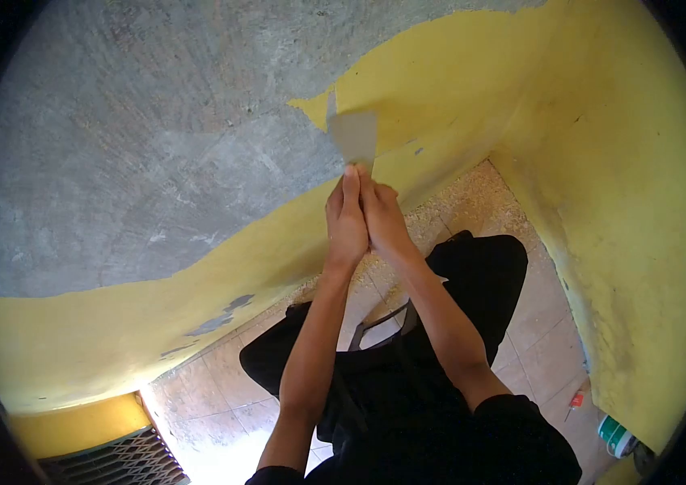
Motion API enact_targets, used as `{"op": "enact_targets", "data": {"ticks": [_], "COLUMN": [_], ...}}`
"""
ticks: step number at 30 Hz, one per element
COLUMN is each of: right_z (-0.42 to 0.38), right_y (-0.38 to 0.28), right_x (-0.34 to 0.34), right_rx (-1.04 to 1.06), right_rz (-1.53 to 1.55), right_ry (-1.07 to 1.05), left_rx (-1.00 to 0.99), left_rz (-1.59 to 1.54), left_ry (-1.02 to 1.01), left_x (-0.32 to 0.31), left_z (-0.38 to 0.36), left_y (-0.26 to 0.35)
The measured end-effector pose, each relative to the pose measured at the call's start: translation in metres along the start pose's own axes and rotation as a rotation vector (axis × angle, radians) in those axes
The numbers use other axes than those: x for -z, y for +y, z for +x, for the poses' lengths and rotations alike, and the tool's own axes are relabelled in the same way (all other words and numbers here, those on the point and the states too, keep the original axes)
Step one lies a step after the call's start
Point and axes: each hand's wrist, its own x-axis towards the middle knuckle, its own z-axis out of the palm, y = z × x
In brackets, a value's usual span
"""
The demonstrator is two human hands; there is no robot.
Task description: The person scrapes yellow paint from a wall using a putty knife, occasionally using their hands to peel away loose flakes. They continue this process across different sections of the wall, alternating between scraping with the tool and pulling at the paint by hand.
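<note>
My left hand and my right hand are pressed together around the handle of a wide metal scraper. Its grey blade lies flat against the wall, right at the edge where yellow paint meets bare grey plaster. The handle is hidden inside my hands. Both forearms reach up from below, and my dark trousers fill the lower middle of the view.
A yellow side wall meets the scraped wall in a corner at the right. Paint flakes and dust lie on the tiled floor. A green-and-white roll and a small red tool rest at lower right. A metal grille sits lower left.
</note>
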Motion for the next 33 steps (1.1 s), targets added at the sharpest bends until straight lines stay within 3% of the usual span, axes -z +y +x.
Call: {"op": "enact_targets", "data": {"ticks": [6, 9, 13, 15, 18, 21, 25, 28, 30, 33], "right_z": [0.001, 0.001, 0.002, -0.003, -0.004, -0.002, -0.003, -0.002, -0.004, -0.005], "right_y": [0.034, 0.011, 0.016, 0.004, 0.017, 0.011, 0.005, 0.011, -0.009, 0.005], "right_x": [-0.012, -0.015, -0.012, -0.007, -0.009, -0.009, -0.005, -0.008, -0.009, -0.009], "right_rx": [-0.017, -0.014, -0.013, 0.055, -0.035, 0.024, -0.080, -0.099, 0.005, -0.131], "right_rz": [0.069, 0.069, 0.042, -0.083, -0.030, -0.056, -0.037, -0.078, -0.032, -0.007], "right_ry": [-0.044, -0.018, 0.041, 0.010, 0.014, 0.032, -0.050, 0.044, 0.009, -0.005], "left_rx": [0.023, 0.063, 0.056, 0.053, 0.060, 0.027, 0.128, 0.099, 0.085, 0.082], "left_rz": [0.125, 0.070, 0.134, 0.026, 0.090, 0.084, 0.136, 0.139, 0.111, 0.100], "left_ry": [0.043, -0.030, 0.036, -0.043, 0.000, 0.031, -0.009, 0.032, 0.009, 0.023], "left_x": [0.017, 0.019, 0.014, 0.013, 0.016, 0.013, 0.015, 0.011, 0.013, 0.012], "left_z": [-0.001, 0.002, 0.003, 0.001, 0.000, 0.005, 0.001, 0.000, 0.002, -0.002], "left_y": [-0.017, 0.006, -0.008, -0.002, -0.019, -0.020, -0.008, -0.012, 0.002, -0.007]}}
